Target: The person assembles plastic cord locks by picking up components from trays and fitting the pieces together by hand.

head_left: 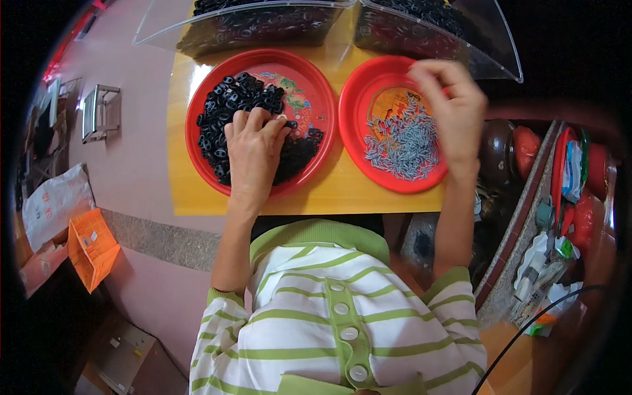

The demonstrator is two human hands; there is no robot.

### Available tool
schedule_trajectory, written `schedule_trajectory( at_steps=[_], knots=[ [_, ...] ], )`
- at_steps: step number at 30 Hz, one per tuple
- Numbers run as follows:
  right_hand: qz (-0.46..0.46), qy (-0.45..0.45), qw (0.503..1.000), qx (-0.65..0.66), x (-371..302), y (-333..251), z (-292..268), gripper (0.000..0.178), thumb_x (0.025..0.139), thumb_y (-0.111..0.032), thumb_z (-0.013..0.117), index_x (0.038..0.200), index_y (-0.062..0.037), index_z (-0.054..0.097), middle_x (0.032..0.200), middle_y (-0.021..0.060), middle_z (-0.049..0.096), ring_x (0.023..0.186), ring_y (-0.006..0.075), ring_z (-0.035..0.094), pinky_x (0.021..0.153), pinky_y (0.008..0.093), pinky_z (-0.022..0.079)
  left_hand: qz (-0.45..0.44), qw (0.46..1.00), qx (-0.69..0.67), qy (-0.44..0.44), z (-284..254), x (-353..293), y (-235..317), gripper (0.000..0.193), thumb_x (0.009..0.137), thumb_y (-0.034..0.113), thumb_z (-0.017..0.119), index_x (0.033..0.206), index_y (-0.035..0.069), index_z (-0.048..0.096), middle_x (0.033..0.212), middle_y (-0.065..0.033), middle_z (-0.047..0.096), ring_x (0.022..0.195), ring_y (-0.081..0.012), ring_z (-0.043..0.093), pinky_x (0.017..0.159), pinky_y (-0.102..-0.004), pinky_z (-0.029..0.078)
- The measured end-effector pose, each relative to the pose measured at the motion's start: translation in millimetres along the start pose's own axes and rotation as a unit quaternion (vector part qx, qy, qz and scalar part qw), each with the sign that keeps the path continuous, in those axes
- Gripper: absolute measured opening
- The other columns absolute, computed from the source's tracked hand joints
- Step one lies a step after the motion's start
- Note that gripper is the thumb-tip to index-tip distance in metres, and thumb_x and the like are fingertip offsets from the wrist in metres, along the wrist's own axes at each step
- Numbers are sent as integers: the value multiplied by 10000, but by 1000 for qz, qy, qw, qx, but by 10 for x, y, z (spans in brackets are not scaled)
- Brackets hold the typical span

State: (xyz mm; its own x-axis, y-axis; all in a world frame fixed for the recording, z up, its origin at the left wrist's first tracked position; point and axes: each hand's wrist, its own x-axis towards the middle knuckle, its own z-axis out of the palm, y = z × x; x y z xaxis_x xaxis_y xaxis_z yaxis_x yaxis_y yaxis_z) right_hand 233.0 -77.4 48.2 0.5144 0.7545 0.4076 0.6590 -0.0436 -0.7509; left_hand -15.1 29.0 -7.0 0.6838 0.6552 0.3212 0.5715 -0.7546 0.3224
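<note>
Two round red trays rest side by side on a yellow table. The left red tray (325,161) carries a heap of small black plastic pieces with holes (227,105). My left hand (253,148) is over this heap, its thumb and fingertips pinching a small black plastic piece (290,124). In the right red tray (352,131) lies a loose pile of short grey screws or pins (405,145). My right hand (455,105) is raised over that tray's right rim, slightly blurred, with fingers drawn together. Whatever sits between those fingers is too small to make out.
Beyond the trays stand two clear plastic bins, a left bin (257,29) and a right bin (421,39), both holding black pieces. The yellow table (316,201) ends close to my body. A metal stool (100,113) is on the floor at left; bagged items (579,217) crowd the right.
</note>
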Motion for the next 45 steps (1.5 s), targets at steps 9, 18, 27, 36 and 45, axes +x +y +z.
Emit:
schedule_trajectory(
  at_steps=[9,18,27,36,45],
  knots=[
    [25,-144,983,-111,-474,255,259,93,779,-96,641,823,-17,620,820,155,587,774,336,593,665,411,465,27,999,-28,15,-55,23,68,133,716,111,686,836,115,629,850,-19,554,853,-217,504,766,-357,338],
    [-19,-189,953,-238,-440,178,358,99,788,-85,604,753,4,573,805,172,582,787,350,583,688,431,449,-49,944,-323,52,-122,-205,266,127,792,-41,638,895,31,620,823,-59,626,707,-115,611,617,-228,471],
    [-11,-294,911,-289,-148,161,430,139,682,-87,608,613,31,580,646,235,584,664,389,600,629,456,470,-211,763,-611,-21,-123,-468,512,192,825,9,649,1015,-18,644,909,-36,614,794,-73,591,707,-182,472],
    [78,-256,956,-121,-256,149,239,83,699,-62,591,693,19,576,617,100,594,550,176,602,522,313,469,-234,718,-654,-39,-162,-552,554,119,834,14,634,947,-15,657,925,-58,615,779,-105,609,703,-208,479],
    [256,-170,900,311,-719,-178,245,104,865,-27,579,955,24,591,807,33,601,699,75,584,617,207,510,-328,502,-795,-90,-130,-428,500,213,882,63,582,1072,-35,584,927,-109,645,799,-154,641,736,-247,517]
  ],
)
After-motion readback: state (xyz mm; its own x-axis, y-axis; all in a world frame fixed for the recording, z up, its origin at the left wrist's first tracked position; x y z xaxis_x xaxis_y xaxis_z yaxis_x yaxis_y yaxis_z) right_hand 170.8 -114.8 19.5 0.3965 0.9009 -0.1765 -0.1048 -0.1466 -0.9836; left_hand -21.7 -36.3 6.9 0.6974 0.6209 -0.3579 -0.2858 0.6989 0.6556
